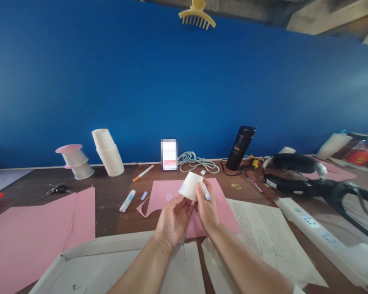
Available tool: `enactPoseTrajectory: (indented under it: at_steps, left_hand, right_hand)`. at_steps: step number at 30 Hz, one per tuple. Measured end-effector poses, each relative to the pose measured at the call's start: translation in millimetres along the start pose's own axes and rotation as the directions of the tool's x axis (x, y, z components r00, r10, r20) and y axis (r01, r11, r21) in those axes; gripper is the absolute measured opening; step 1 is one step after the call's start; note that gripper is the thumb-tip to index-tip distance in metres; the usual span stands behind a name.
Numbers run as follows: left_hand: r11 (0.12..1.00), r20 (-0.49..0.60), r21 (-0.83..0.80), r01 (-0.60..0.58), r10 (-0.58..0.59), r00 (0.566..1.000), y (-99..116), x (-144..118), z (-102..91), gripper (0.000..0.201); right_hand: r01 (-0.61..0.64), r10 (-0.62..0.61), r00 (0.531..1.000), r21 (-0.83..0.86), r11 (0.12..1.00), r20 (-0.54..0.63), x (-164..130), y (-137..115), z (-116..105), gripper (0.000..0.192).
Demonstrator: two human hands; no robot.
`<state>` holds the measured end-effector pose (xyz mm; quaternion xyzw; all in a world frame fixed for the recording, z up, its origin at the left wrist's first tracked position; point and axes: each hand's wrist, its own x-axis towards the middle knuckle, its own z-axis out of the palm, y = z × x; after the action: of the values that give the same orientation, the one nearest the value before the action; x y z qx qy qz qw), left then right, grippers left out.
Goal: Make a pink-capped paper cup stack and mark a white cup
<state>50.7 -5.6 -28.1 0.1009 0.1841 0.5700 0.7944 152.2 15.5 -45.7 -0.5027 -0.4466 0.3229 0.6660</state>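
A white paper cup [190,184] is held tilted above the pink paper sheet [223,208]. My right hand [207,206] grips the cup's side with the thumb, and a slim white glue stick [205,191] with a pale lavender end is tucked in the same hand. Curled under the cup, the fingers of my left hand [175,218] support it from below, palm turned up. A lavender cap [144,196] and a white-and-blue tube [127,201] lie to the left of the sheet. Part of the cup is hidden behind my right fingers.
Stacked paper cups [108,153] and pink-topped cups [75,161] stand at the back left. A phone [169,154], coiled cable [196,162] and black bottle [241,148] line the blue partition. Right are a power strip [313,228] and black headset [294,179]; a white box lid [110,249] lies in front.
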Motion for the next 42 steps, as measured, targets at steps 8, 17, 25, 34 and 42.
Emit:
enactPoseTrajectory:
  at_steps: [8, 17, 25, 34, 42]
  left_hand:
    - [1.0, -0.08, 0.013, 0.02, -0.019, 0.997, 1, 4, -6.0, 0.001]
    - [1.0, -0.088, 0.012, 0.002, -0.001, 0.996, 5, 4, -5.4, 0.006]
    - [0.988, -0.106, 0.057, -0.143, 0.148, 0.983, 11, 12, -10.6, 0.005]
    - [0.967, -0.06, 0.171, -0.188, 0.201, 0.978, 7, 12, -14.3, 0.014]
    - [0.958, -0.018, 0.204, -0.203, 0.21, 0.977, 6, 15, -15.7, 0.013]
  right_hand:
    - [-0.019, 0.018, 0.999, 0.006, 1.0, 0.026, -2, 1, 0, 0.046]
    - [0.071, -0.071, 0.997, -0.057, 0.996, 0.005, 3, 3, -4, 0.041]
    - [0.477, -0.44, 0.878, -0.264, 0.839, 0.187, -18, -23, -9, 0.039]
    - [0.632, -0.545, 0.767, -0.25, 0.734, 0.339, -21, -26, -10, 0.032]
    - [0.671, -0.591, 0.742, -0.348, 0.655, 0.317, -14, -20, -8, 0.024]
